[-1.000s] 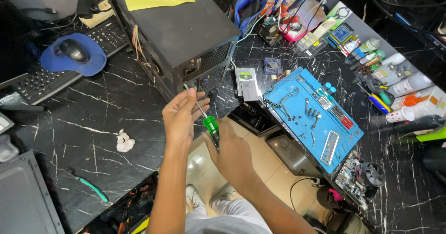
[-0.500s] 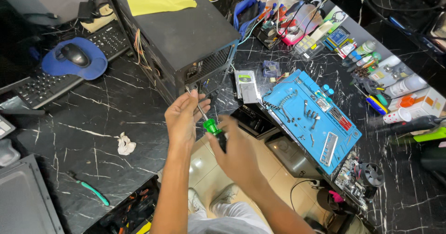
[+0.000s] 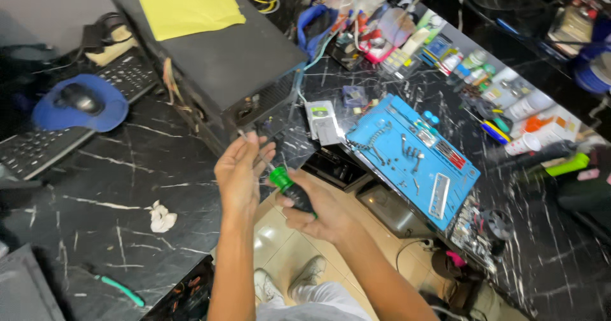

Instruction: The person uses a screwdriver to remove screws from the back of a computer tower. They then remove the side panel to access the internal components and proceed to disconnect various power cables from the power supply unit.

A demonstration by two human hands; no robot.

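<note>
Green and black, the screwdriver [image 3: 287, 188] sits clenched by its handle in the right hand [image 3: 318, 214], above the table [image 3: 114, 187] edge. Its long axis slants up-left, tip toward the computer case [image 3: 216, 60]. The left hand [image 3: 238, 174] is open, fingers touching the shaft.

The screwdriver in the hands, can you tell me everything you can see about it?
The screwdriver has a black grip with a bright green collar, plastic or rubber by its look, and a thin shiny metal shaft. It slants up to the left towards the dark computer case. The right hand wraps round the grip; the left hand's fingers touch the shaft. Its tip is too small to make out.
</note>
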